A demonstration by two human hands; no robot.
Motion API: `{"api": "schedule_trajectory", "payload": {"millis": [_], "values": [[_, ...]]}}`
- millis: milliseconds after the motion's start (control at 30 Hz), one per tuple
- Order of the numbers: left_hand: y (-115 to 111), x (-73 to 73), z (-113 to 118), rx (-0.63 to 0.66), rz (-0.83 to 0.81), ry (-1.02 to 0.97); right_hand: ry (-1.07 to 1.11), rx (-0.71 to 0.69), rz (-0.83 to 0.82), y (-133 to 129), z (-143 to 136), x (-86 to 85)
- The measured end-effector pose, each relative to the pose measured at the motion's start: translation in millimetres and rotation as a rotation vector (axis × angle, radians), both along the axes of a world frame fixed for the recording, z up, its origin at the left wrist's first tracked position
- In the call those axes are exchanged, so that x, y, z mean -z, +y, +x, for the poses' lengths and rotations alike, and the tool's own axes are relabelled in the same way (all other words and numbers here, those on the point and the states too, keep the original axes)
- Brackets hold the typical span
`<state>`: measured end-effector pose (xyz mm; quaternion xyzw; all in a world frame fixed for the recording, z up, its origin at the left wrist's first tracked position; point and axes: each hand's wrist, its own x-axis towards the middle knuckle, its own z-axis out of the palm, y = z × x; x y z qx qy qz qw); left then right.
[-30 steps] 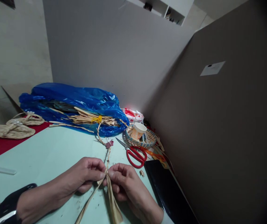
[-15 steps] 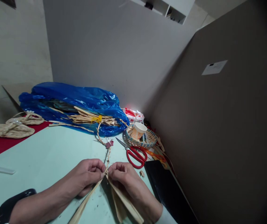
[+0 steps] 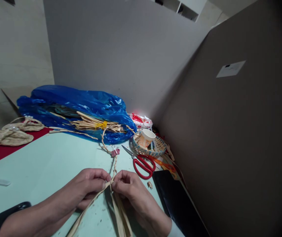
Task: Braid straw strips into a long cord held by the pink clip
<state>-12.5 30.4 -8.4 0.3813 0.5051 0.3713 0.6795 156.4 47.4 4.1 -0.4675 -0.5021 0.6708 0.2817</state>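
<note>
Straw braid nearside of the pink clip: I read it as plaited from there down, loose strands left unplaited. Left hand and right hand pinch its lower end; exact strand split, can't tell.

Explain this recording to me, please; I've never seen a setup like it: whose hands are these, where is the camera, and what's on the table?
There is no robot here: these are a person's bare left hand and right hand. Every picture comes from one camera worn on that person's head, looking forward and down. Both hands pinch pale, straw-like strips where they join a thin braid; a pinkish clip grips it farther up. On the pale table lie red-handled scissors, a woven basket holding a paper cup, and a blue plastic bag with a tied bundle.
</note>
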Motion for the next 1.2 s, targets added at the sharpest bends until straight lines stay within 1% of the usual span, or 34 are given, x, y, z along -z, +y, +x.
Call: {"api": "schedule_trajectory", "payload": {"millis": [100,167,267,400,500,600,700,867,1000,1200], "values": [[0,-4.7,-1,0.012,-0.05,-0.053,-0.048,0.002,0.135,-3,-3,3.9],[1,-4.7,-2,0.016,-0.031,-0.057,-0.034,-0.013,0.156,-3,-4,4.0],[3,-1.9,-3,0.035,-0.005,-0.057,0.023,-0.029,0.092,-3,-2,-0.4],[4,-2.0,-5,0.069,-0.005,0.012,0.107,-0.011,-0.039,-1,0,-6.1],[3,-5.5,-7,0.104,0.013,0.046,0.15,0.001,-0.115,1,2,-4.0],[3,-6.9,-10,0.119,0.022,0.03,0.203,-0.003,-0.154,2,3,0.9],[4,-4.5,-12,0.132,-0.006,-0.037,0.229,-0.017,-0.142,0,4,2.9],[8,1.5,-16,0.16,-0.033,-0.13,0.219,-0.049,-0.075,-2,6,0.3],[7,1.5,-15,0.173,-0.063,-0.215,0.207,-0.057,-0.053,0,6,0.5],[6,-2.5,-13,0.181,-0.044,-0.184,0.184,-0.061,-0.02,0,6,-1.8]]}}
